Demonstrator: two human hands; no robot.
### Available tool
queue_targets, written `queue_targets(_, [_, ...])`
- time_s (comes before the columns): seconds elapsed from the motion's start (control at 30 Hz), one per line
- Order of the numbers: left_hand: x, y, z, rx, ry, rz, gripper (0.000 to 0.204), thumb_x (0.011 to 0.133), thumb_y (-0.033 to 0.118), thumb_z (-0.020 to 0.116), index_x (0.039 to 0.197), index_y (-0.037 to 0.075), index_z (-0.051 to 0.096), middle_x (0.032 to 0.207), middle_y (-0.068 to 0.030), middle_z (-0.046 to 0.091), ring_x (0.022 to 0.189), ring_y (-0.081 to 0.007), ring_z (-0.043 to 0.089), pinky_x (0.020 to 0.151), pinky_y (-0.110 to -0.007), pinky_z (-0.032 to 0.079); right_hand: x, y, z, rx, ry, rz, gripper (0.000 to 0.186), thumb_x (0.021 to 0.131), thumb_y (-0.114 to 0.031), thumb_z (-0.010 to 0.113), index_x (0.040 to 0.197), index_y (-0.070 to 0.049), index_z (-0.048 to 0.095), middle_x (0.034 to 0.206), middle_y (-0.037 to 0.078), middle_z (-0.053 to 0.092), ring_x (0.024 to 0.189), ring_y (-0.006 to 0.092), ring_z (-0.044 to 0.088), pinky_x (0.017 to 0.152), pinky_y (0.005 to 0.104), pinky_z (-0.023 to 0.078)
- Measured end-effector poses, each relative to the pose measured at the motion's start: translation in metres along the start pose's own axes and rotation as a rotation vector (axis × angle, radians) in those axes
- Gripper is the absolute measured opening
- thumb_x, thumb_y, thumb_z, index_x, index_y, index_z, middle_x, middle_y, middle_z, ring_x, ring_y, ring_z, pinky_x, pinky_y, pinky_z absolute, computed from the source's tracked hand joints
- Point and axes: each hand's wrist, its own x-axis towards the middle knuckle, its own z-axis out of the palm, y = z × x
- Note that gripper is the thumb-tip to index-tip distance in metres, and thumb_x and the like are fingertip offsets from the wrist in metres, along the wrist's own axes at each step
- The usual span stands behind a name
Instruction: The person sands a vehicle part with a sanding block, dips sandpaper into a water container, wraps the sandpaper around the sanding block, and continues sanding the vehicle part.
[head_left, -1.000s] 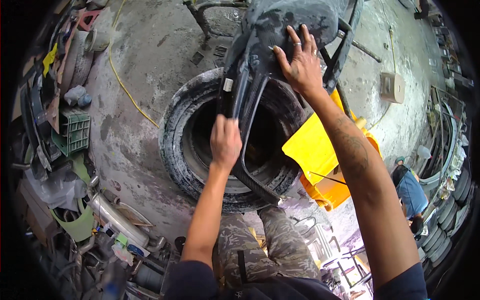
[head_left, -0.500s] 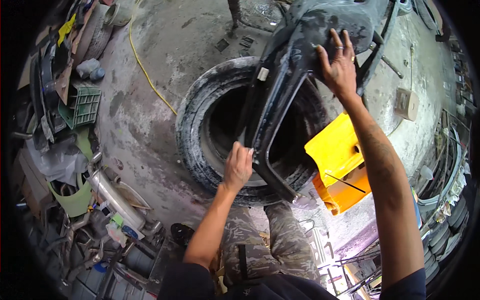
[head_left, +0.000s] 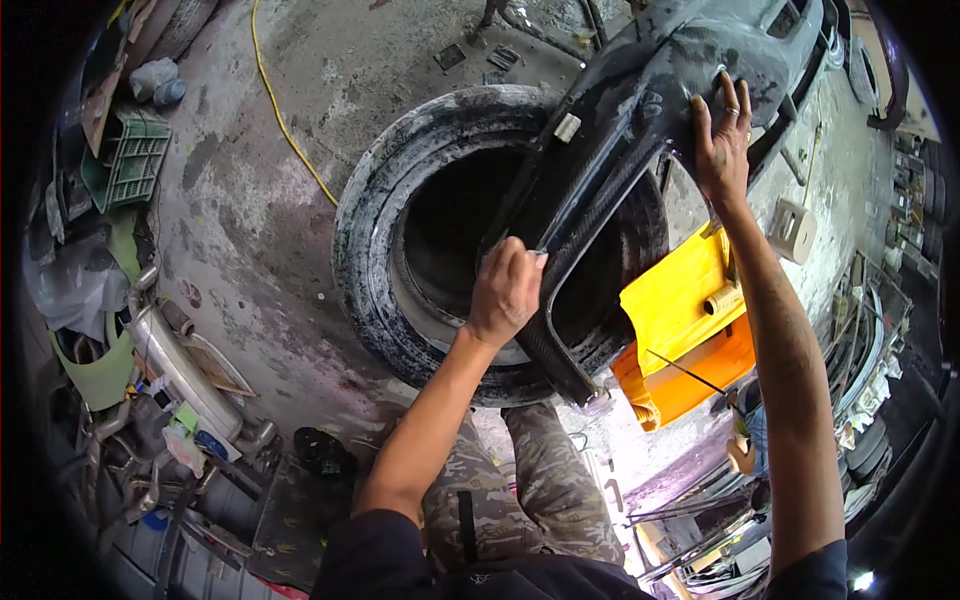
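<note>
A dark grey plastic car bumper [head_left: 640, 110] lies slanted across a large dusty tyre [head_left: 370, 240] that rests flat on the floor. My left hand [head_left: 505, 292] is closed against the bumper's narrow near arm. A small greyish bit shows at its fingertips, too small to name. Farther up, my right hand [head_left: 724, 150] presses on the bumper's broad, smudged face with its fingers stretched out. A small pale block [head_left: 568, 127] sits on the bumper's left edge.
Right of the tyre stand yellow and orange plastic pieces [head_left: 680, 300], with a thin dark rod across them. A beige block-shaped thing [head_left: 792, 232] stands beyond. At left are a green crate [head_left: 138, 160], a silver muffler [head_left: 185, 370] and scrap. A yellow hose [head_left: 285, 125] crosses the concrete floor.
My left hand has slid up and to the right along the bumper's arm, its fist turned over more. The bumper and right hand appear farther right as the view shifts.
</note>
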Motion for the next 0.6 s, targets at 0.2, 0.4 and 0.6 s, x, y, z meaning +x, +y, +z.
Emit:
queue_targets(0.2, [0.099,0.005,0.020,0.075,-0.041,0.090,0.015,0.094,0.007,0.066,0.098,0.002,0.052,0.101,-0.0195,0.058,0.092,-0.0373,0.062,0.083,-0.045,0.052,-0.004,-0.012,0.002,-0.070,-0.056,-0.117,0.064,0.102,-0.052,0.052,0.156,-0.019,0.038,0.163,0.023,0.026,0.146,0.0483,0.032,0.116,0.0514,0.035])
queue_targets(0.4, [0.048,0.001,0.015,0.039,0.030,0.111,0.012,0.093,0.005,0.065,0.096,0.002,0.053,0.101,-0.0195,0.057,0.088,-0.0386,0.062,0.079,-0.046,0.053,0.002,-0.005,-0.005,-0.019,-0.024,0.021,0.066,0.102,-0.050,0.053,0.157,-0.017,0.035,0.162,0.027,0.025,0.144,0.0490,0.035,0.116,0.0507,0.036])
queue_targets(0.6, [0.165,0.011,0.041,-0.048,0.132,0.118,0.008,0.094,0.008,0.058,0.094,0.004,0.051,0.091,-0.0150,0.054,0.082,-0.0346,0.061,0.075,-0.042,0.051,0.004,-0.013,-0.001,0.005,-0.025,0.034,0.067,0.101,-0.053,0.055,0.156,-0.019,0.037,0.163,0.023,0.025,0.146,0.0457,0.033,0.118,0.0490,0.034])
